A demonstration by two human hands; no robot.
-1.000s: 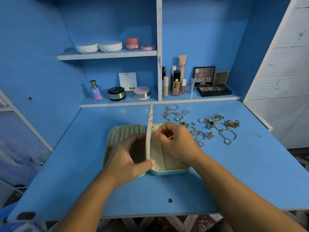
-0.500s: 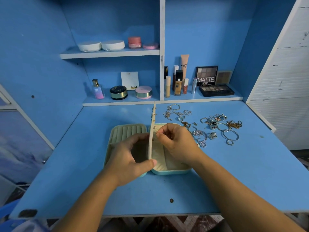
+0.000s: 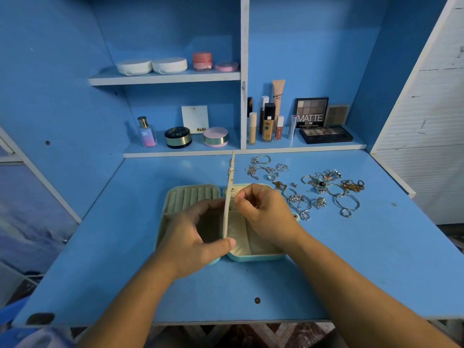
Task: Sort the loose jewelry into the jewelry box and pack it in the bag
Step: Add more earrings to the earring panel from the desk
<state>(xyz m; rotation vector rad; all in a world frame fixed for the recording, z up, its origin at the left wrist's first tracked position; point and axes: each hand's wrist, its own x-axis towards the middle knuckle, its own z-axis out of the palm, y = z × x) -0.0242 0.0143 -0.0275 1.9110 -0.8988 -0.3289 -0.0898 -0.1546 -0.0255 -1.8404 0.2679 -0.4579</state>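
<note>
The box [image 3: 256, 257] lies open at the centre of the desk [image 3: 251, 292], both halves flat. Its panel [image 3: 229, 187] stands upright on the hinge line, edge toward the camera.

**Change.** Over the last second the hands have barely shifted. A thin silver pin showed between the right fingertips a second ago; it is now hidden behind them. Judgement: one earring is being seated in the panel, so sorting is at an early stage.

**Hands.**
- The left hand [image 3: 190, 237] grips the panel's near end, with the thumb on the right face and the fingers curled on the left face.
- The right hand [image 3: 266, 212] has its fingertips pinched tight against the panel's right face. The earring they hold cannot be seen.

**Containers.**
- Left half: the ring rolls [image 3: 193, 197] at 11 o'clock hold nothing visible. The pocket nearer the camera is shadowed by the left hand.
- Right half: the cream lining [image 3: 241, 239] shows no pieces where it is visible.
- Panel: a few studs [image 3: 232, 170] sit along its far end.

The loose jewelry [image 3: 324, 189] lies spread at 1 to 2 o'clock of the box, its nearest pieces just beside the rim. Cosmetics [image 3: 324, 134] stand on the shelf at 12 o'clock. No bag is in view.
</note>
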